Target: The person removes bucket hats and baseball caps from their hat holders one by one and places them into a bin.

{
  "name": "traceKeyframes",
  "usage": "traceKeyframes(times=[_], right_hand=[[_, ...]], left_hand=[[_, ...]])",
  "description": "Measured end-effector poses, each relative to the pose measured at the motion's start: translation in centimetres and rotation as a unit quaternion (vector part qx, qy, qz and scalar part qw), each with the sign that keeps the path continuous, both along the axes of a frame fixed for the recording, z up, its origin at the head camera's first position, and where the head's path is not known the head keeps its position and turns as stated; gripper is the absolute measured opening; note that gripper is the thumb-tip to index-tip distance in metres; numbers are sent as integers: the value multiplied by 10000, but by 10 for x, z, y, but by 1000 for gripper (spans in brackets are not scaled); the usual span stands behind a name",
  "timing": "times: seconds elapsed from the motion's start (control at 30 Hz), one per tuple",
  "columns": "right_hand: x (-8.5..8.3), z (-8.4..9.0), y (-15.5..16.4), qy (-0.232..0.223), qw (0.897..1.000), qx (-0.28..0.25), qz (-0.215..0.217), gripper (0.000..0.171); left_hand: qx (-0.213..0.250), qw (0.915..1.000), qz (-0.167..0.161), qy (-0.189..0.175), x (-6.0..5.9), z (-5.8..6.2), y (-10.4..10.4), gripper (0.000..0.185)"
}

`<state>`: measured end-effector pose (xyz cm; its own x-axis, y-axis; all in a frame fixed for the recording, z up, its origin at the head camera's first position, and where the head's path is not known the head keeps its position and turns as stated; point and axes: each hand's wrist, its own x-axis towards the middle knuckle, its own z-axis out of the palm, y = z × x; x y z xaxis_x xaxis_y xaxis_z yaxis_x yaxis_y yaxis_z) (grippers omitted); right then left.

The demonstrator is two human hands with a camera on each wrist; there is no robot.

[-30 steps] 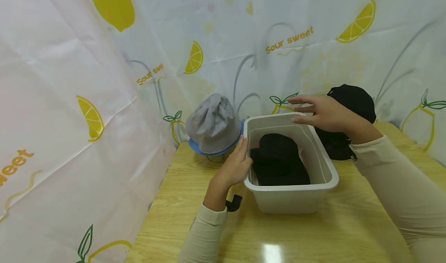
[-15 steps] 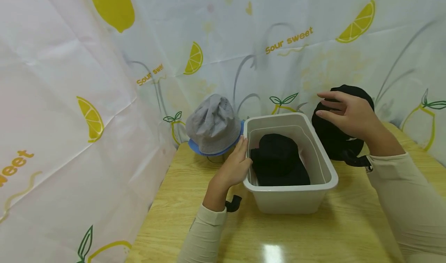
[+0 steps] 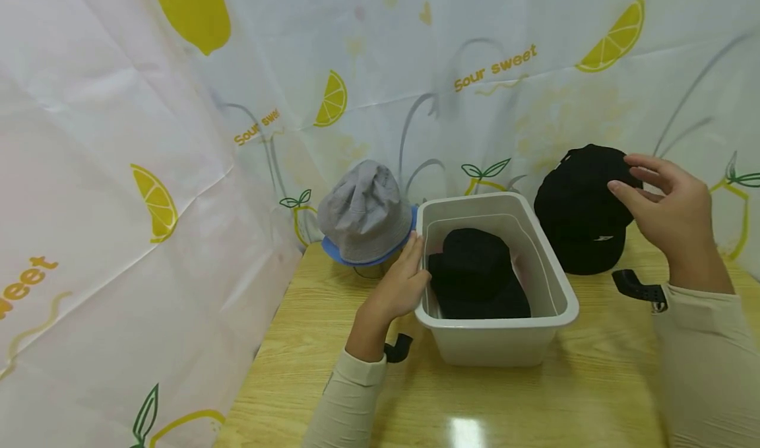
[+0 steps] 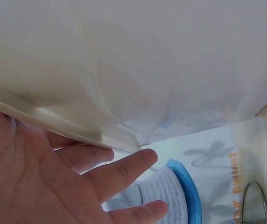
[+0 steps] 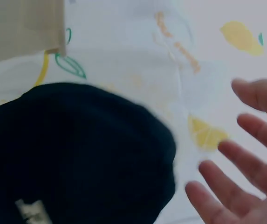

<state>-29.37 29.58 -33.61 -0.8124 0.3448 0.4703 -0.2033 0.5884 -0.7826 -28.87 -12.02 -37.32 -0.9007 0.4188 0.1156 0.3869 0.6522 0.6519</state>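
A whitish plastic tub [image 3: 489,342] stands on the table, with black headwear [image 3: 475,270] lying inside it. My left hand [image 3: 396,283] rests against the tub's left rim. In the left wrist view the fingers [image 4: 119,177] are extended beside its outer wall. To the right of the tub sits a black cap [image 3: 584,204], brim toward me and a small white mark on its front. My right hand [image 3: 677,207] is raised at the cap's right side, fingertips overlapping its edge in the head view. The right wrist view shows a gap between those spread fingers [image 5: 231,186] and the black crown.
Left of the tub, a grey bucket hat [image 3: 365,210] with a blue brim rests on a wire stand [image 3: 368,272] whose loop shows below. A wooden table [image 3: 309,355] lies under everything. A lemon-printed white sheet [image 3: 368,52] hangs close behind and at the left.
My right hand has moved right, from above the tub's far right corner across the black cap to its right side. The left hand stays at the rim.
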Motion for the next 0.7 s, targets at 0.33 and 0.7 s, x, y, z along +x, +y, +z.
traceKeyframes(times=[0.33, 0.7], right_hand=[[-10, -22, 3, -353, 9947, 61, -965, 65], [-23, -46, 11, -49, 9945, 13, -1045, 73]], left_hand=[[-14, 10000, -34, 40, -1, 2, -3, 75], [30, 10000, -47, 36, 0, -1, -2, 75]])
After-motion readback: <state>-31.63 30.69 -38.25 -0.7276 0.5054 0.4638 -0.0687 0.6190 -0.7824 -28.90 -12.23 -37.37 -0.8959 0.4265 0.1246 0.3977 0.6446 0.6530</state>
